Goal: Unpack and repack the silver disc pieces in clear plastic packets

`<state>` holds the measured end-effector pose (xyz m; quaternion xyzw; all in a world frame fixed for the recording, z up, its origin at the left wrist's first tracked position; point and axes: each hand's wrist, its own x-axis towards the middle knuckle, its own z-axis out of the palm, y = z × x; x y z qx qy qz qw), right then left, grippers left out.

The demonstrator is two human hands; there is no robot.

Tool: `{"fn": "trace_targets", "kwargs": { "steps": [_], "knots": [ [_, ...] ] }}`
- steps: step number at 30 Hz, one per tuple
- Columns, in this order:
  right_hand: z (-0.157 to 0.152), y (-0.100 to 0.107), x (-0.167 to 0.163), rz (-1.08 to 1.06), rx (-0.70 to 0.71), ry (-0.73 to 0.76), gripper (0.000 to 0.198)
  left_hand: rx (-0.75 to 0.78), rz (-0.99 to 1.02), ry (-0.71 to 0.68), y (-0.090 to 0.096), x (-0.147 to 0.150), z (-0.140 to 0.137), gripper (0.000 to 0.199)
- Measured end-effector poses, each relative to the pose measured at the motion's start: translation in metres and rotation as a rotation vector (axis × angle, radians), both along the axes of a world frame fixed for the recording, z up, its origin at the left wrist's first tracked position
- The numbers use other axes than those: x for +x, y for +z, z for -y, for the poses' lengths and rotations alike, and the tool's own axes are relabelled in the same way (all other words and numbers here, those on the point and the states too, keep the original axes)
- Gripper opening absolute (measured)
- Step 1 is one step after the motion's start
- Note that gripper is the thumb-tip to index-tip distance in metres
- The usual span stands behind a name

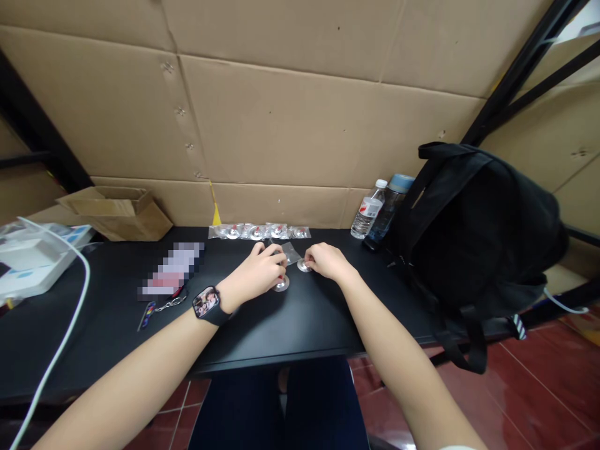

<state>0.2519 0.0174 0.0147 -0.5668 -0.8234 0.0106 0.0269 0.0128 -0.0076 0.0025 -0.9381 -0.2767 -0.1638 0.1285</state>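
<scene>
My left hand (262,269), with a black smartwatch (207,304) on its wrist, has its fingers curled on a small shiny round disc (282,285) with a red spot. Beside it, the bent fingers of my right hand (328,259) pinch the edge of a second silvery disc (303,266) close to the tabletop. Between the two hands lies a small clear plastic bag (291,253). Just behind, a row of similar discs in clear bags (256,232) lines the back of the black table (281,331). My fingertips are partly hidden.
A phone-like blurred item (175,265) and a keychain (171,304) lie left, near a paper bag (135,215), white boxes (32,262) and a white cable (70,325). Right stand a water bottle (369,212), a dark bottle (391,203) and a black backpack (478,231). Cardboard (281,125) walls the back.
</scene>
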Motion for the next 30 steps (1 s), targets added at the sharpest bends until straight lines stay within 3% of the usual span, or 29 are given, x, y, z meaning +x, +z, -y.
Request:
{"fn": "trace_targets", "kwargs": {
  "steps": [9,19,25,30],
  "knots": [
    [-0.006,-0.009,0.007,-0.029,0.023,0.054,0.015,0.054,-0.048,0.075,-0.004,-0.003,0.002,0.014],
    [-0.010,-0.019,0.010,-0.124,-0.027,0.161,0.014,0.009,0.267,0.192,0.014,-0.012,-0.006,0.019],
    [-0.006,-0.011,-0.002,-0.479,0.068,0.422,0.013,-0.019,0.306,0.226,0.005,-0.007,-0.007,0.020],
    [0.001,0.002,-0.014,-0.931,0.234,0.338,0.015,0.009,0.382,0.299,0.005,-0.006,-0.008,0.022]
  ]
}}
